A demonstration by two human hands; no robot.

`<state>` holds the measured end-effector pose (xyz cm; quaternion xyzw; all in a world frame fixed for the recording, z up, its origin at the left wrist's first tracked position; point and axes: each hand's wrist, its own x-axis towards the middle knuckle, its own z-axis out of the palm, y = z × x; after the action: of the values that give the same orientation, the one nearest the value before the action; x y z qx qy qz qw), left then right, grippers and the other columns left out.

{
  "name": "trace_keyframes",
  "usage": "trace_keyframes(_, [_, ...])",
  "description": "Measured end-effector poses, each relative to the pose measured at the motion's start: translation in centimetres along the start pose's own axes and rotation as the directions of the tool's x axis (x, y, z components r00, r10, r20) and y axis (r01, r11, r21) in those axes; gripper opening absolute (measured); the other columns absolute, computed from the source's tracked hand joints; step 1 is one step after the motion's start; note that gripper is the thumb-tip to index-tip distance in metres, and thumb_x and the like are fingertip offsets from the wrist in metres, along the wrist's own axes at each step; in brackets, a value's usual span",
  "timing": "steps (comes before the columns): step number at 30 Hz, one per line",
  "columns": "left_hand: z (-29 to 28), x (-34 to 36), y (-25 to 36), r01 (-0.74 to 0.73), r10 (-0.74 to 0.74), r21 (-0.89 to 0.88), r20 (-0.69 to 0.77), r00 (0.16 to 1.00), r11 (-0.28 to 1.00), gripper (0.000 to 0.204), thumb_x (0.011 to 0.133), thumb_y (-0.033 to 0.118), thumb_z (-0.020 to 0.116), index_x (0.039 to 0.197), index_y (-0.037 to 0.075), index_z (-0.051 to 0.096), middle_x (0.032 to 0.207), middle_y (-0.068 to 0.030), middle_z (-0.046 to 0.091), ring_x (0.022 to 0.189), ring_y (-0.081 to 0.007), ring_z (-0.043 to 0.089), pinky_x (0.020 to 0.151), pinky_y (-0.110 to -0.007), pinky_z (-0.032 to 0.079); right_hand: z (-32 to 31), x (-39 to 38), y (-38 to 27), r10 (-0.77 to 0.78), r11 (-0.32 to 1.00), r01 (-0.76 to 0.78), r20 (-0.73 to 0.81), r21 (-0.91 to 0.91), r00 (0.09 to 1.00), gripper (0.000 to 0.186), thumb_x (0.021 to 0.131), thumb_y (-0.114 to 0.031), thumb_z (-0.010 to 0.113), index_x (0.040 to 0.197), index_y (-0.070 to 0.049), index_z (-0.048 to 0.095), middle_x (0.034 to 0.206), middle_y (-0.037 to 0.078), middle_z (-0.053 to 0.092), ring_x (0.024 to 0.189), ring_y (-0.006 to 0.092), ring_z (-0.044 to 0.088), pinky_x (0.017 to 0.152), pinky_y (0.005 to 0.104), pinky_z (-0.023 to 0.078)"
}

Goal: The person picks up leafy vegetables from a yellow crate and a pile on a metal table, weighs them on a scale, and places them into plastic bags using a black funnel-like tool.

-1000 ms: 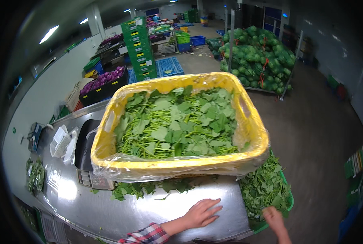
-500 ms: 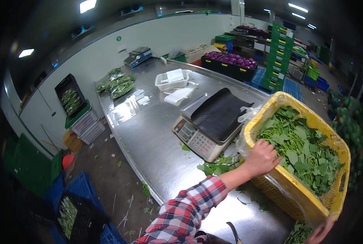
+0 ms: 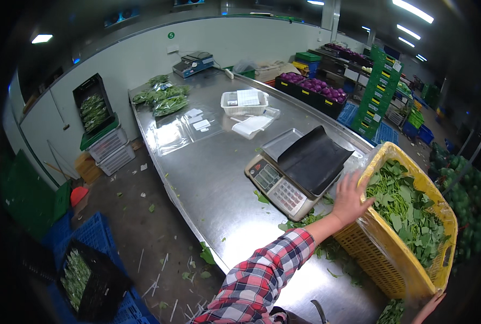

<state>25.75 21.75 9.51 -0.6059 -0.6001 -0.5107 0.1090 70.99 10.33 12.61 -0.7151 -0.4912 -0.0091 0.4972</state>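
Crates at far left: one black crate [image 3: 76,281] of greens low on the floor side, another black crate [image 3: 92,108] of greens higher up, tilted on stacked boxes. Steel bench [image 3: 189,167] runs from there toward you; bagged greens [image 3: 165,100] lie at its far left corner, blue scale [image 3: 193,65] behind them. White basket [image 3: 244,102] holds papers. Keypad scale [image 3: 283,189] comes next, a curled black sheet [image 3: 316,162] on its pan; purple vegetables [image 3: 313,87] sit in black boxes beyond the bench.

Your left hand [image 3: 350,201] (plaid sleeve behind it) is spread wide, fingers fanned, against the left rim of the yellow crate [image 3: 365,245]. That crate stands at the bench's right end, lined with clear plastic and filled with leafy greens [image 3: 407,221]; loose leaves [image 3: 305,220] lie between it and the keypad scale. Your right hand [image 3: 432,305] is at the crate's near lower corner, partly lost in the dark edge; its grip cannot be told. Netted green produce [image 3: 461,189] is piled at far right.
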Motion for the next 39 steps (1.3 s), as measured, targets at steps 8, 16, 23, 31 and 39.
trace_keyframes(8, [2.1,-2.5,-1.3,0.229,-0.227,-0.435,0.056,0.972,0.871,0.047,0.087,0.037,0.047,0.114,-0.001,0.04,0.108,-0.0218,0.046,0.101,-0.0379,0.045,0.087,-0.039,0.037,2.3,1.0,6.5,0.458,0.749,-0.365,-0.036,0.553,0.888,0.051,0.091,-0.036,0.038,0.126,0.002,0.038,0.125,0.022,0.042,0.115,0.0337,0.04,0.098,0.0437,0.03])
trace_keyframes(16, [3.8,-4.1,-1.5,0.273,-0.318,-0.563,0.02,0.948,0.78,0.03,0.091,0.028,0.041,0.078,0.001,0.042,0.076,-0.0197,0.047,0.076,-0.0396,0.046,0.066,-0.043,0.037,2.1,2.6,11.1,0.451,0.752,-0.368,-0.02,0.546,0.892,0.053,0.092,-0.039,0.033,0.128,0.0,0.036,0.129,0.017,0.039,0.119,0.0297,0.037,0.098,0.0405,0.029])
trace_keyframes(23, [3.8,-4.8,-3.7,0.278,-0.25,-0.365,0.122,0.96,0.888,0.037,0.091,0.036,0.035,0.08,0.003,0.047,0.072,-0.0207,0.052,0.072,-0.0417,0.049,0.067,-0.047,0.038,3.3,1.4,10.7,0.453,0.741,-0.363,-0.021,0.565,0.891,0.057,0.092,-0.044,0.031,0.132,-0.002,0.03,0.135,0.013,0.031,0.122,0.0262,0.034,0.098,0.0382,0.03])
trace_keyframes(31, [2.0,-4.3,-3.8,0.462,-0.33,-0.536,0.328,0.885,0.707,0.042,0.09,0.037,0.039,0.077,-0.002,0.045,0.072,-0.0287,0.049,0.071,-0.0438,0.047,0.061,-0.045,0.037,3.1,-1.0,11.1,0.383,0.511,-0.428,0.247,0.745,0.89,0.057,0.09,-0.043,0.035,0.128,-0.001,0.035,0.128,0.015,0.038,0.116,0.0257,0.039,0.096,0.0375,0.033])
trace_keyframes(39, [0.5,-3.2,-5.9,0.421,-0.05,-0.657,0.505,0.862,0.625,0.031,0.089,0.027,0.044,0.077,-0.001,0.043,0.074,-0.0215,0.049,0.07,-0.0321,0.048,0.064,-0.04,0.037,0.6,-4.7,6.2,0.442,0.647,-0.355,0.047,0.675,0.896,0.044,0.09,-0.035,0.038,0.114,0.001,0.049,0.1,0.01,0.056,0.086,0.022,0.055,0.077,0.035,0.044])
